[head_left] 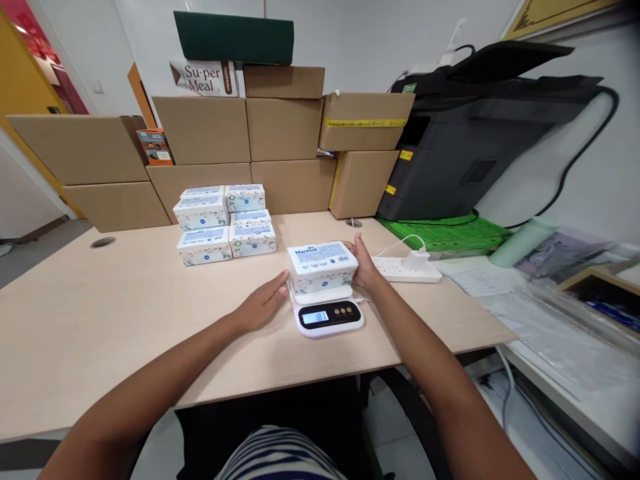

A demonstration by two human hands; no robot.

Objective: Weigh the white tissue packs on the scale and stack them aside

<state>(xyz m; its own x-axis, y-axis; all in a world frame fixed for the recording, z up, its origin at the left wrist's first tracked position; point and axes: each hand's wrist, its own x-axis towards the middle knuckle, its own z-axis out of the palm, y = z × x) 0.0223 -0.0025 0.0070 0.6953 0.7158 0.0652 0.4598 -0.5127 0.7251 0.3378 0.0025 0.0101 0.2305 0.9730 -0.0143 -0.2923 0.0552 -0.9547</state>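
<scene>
A white soft pack of tissues (324,267), printed "Manhua" with a floral pattern, rests on the platform of a white digital kitchen scale (331,327). The lit display seems to read 181. My left hand (263,301) is at the left side of the pack and scale, fingers stretched out, fingertips at their edge. On the other side, my right hand (364,265) is against the pack's right rear corner, thumb raised and apart; some of its fingers are hidden behind the pack. Several matching tissue packs (204,245) stand stacked in two columns at the back left.
Cardboard boxes (293,183) line the table's far side. A white power strip (407,269) with a plugged-in charger lies right of my right hand. Further right are a dark printer (440,147), a green mat (450,233) and a pale green bottle (523,243). The wooden table (125,320) ends near my body.
</scene>
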